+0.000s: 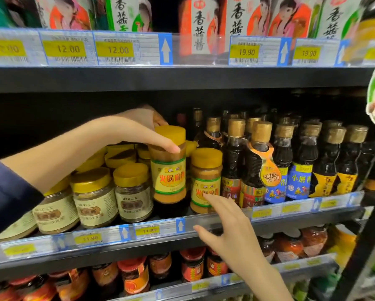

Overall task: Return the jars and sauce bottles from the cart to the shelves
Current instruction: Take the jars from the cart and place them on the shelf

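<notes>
Jar (168,168) with a yellow lid and a yellow label stands upright on the middle shelf (108,240), raised above the jars around it; what it rests on is too dark to make out. The left hand (136,129) comes in from a dark blue sleeve (6,192) and pinches the jar's lid from above, thumb on the near side, the other fingers hidden behind the lid. Just right of that grip a matching shorter jar (206,181) stands touching the first. Below and to the right, the right hand (227,227) is spread wide and grips nothing, its forefinger tip overlapping the shorter jar's label; whether it touches cannot be told. Left of the left hand's grip sit pale-labelled jars (95,198), partly covered by the forearm. To the right stand dark sauce bottles (258,161) with gold caps. Red-lidded jars (192,266) on the shelf below are blurred, and the top shelf's bottles (199,29) are cut off.
</notes>
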Available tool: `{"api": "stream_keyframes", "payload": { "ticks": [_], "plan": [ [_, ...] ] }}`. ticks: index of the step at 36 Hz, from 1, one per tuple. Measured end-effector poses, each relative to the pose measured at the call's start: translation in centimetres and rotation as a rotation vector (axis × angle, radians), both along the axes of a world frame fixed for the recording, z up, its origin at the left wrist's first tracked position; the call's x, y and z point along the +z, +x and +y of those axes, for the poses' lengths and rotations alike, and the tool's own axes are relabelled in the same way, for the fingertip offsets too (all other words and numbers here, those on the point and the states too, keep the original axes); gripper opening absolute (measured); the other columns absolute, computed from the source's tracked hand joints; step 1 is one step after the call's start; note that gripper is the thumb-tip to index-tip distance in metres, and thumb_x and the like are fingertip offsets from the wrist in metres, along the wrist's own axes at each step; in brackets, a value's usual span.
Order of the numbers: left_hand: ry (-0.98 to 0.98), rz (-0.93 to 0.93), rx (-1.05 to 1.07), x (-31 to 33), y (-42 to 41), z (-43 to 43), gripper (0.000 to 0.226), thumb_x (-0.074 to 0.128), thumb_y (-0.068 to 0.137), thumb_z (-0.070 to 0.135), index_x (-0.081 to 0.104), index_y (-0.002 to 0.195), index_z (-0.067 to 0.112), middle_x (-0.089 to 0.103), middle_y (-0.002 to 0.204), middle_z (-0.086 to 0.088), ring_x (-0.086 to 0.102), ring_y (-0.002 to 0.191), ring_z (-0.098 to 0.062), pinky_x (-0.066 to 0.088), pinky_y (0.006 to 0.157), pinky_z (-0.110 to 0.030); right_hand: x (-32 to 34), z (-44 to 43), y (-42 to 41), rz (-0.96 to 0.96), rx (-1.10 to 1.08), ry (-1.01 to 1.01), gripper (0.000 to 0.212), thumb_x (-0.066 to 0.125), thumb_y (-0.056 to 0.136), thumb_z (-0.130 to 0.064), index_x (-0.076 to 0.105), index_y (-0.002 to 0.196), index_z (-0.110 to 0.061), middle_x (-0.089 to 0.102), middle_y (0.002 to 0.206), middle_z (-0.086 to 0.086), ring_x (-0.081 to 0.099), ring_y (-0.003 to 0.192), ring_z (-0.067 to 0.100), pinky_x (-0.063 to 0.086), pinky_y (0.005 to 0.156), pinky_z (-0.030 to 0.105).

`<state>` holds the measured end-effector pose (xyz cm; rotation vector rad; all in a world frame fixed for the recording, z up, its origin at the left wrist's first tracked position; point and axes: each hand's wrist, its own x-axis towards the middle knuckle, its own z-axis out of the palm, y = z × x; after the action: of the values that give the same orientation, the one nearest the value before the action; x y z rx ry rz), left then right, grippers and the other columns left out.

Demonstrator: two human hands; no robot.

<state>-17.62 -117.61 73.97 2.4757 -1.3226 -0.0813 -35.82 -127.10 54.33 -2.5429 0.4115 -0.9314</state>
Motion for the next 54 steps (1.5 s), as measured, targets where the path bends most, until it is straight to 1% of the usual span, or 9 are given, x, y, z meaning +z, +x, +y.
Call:
{"api": "stream_keyframes", "payload": {
  "ticks": [6, 11, 14, 20, 29, 34, 43, 50, 54],
  "plan": [
    [-0.039, 0.037, -0.063, -2.1, 0.9, -0.9, 0.083, 0.08, 0.056, 0.052, 0.053, 0.129, 0.02, 0.059, 0.124, 0.001, 0.054, 0.1, -0.012, 0.049, 0.078, -0.024, -2.1, -0.6, 0.5, 0.086, -0.181, -0.276, 0.064, 0.044, 0.076, -0.056, 0.052, 0.127, -0.019, 0.061, 0.123, -0.003, 0.059, 0.114, 0.017, 0.034, 0.103, 0.038],
    [0.008, 0.041, -0.12, -3.5, 1.6, -1.6, 0.081, 0.08, 0.061, 0.048, 0.05, 0.13, 0.017, 0.058, 0.123, 0.002, 0.053, 0.099, -0.01, 0.049, 0.075, -0.018, -3.2, -1.2, 0.5, 0.104, -0.205, -0.429, 0.065, 0.062, 0.066, -0.053, 0.054, 0.121, -0.019, 0.063, 0.119, 0.0, 0.061, 0.112, 0.02, 0.035, 0.102, 0.046],
    [0.032, 0.024, -0.125, -4.1, 2.0, -1.8, 0.088, 0.08, 0.058, 0.051, 0.048, 0.132, 0.017, 0.056, 0.129, 0.0, 0.053, 0.105, -0.012, 0.05, 0.085, -0.025, -3.4, -1.3, 0.3, 0.123, -0.212, -0.459, 0.068, 0.065, 0.065, -0.054, 0.054, 0.122, -0.019, 0.064, 0.118, -0.001, 0.062, 0.11, 0.019, 0.036, 0.102, 0.049],
    [0.058, 0.01, -0.147, -5.0, 2.4, -2.0, 0.097, 0.08, 0.055, 0.054, 0.043, 0.137, 0.017, 0.053, 0.133, 0.0, 0.05, 0.108, -0.009, 0.044, 0.079, -0.018, -3.5, -1.5, 0.3, 0.121, -0.185, -0.471, 0.069, 0.065, 0.066, -0.054, 0.052, 0.125, -0.021, 0.062, 0.119, -0.005, 0.06, 0.111, 0.016, 0.034, 0.105, 0.045],
    [0.22, -0.013, -0.16, -4.2, 2.7, -1.7, 0.111, 0.073, 0.043, 0.073, 0.04, 0.138, 0.026, 0.05, 0.137, 0.004, 0.052, 0.119, -0.017, 0.049, 0.097, -0.037, -3.9, -2.0, 0.7, 0.07, -0.133, -0.396, 0.065, 0.052, 0.07, -0.053, 0.05, 0.126, -0.021, 0.061, 0.117, -0.005, 0.047, 0.113, 0.013, 0.021, 0.111, 0.037],
    [0.295, -0.069, -0.146, -3.6, 2.2, -2.3, 0.103, 0.076, 0.051, 0.061, 0.037, 0.14, 0.027, 0.046, 0.139, 0.003, 0.05, 0.122, -0.019, 0.048, 0.096, -0.035, -4.4, -2.2, 0.8, 0.055, -0.118, -0.409, 0.072, 0.065, 0.066, -0.05, 0.047, 0.129, -0.02, 0.059, 0.12, -0.004, 0.043, 0.116, 0.015, 0.021, 0.11, 0.038],
    [0.303, -0.086, -0.116, -3.5, 1.7, -2.0, 0.111, 0.073, 0.043, 0.064, 0.036, 0.14, 0.027, 0.049, 0.138, 0.004, 0.052, 0.12, -0.019, 0.049, 0.095, -0.034, -4.3, -2.6, 0.6, 0.085, -0.116, -0.499, 0.083, 0.075, 0.057, -0.049, 0.045, 0.129, -0.019, 0.062, 0.118, -0.001, 0.056, 0.112, 0.02, 0.024, 0.11, 0.042],
    [0.21, -0.111, -0.07, -3.8, 1.1, -1.7, 0.096, 0.079, 0.061, 0.05, 0.033, 0.142, 0.026, 0.045, 0.141, 0.004, 0.047, 0.126, -0.018, 0.046, 0.1, -0.035, -4.4, -3.1, 0.5, 0.102, -0.072, -0.541, 0.089, 0.076, 0.056, -0.047, 0.044, 0.132, -0.016, 0.061, 0.12, 0.001, 0.055, 0.114, 0.021, 0.022, 0.109, 0.043],
    [0.127, -0.187, -0.087, -4.7, 0.8, -0.7, 0.088, 0.075, 0.068, 0.05, 0.031, 0.142, 0.031, 0.044, 0.141, 0.006, 0.044, 0.126, -0.017, 0.04, 0.093, -0.028, -4.4, -2.9, 0.6, 0.102, -0.064, -0.511, 0.088, 0.076, 0.055, -0.048, 0.044, 0.131, -0.017, 0.063, 0.12, 0.001, 0.052, 0.114, 0.02, 0.025, 0.107, 0.042]
  ]
}}
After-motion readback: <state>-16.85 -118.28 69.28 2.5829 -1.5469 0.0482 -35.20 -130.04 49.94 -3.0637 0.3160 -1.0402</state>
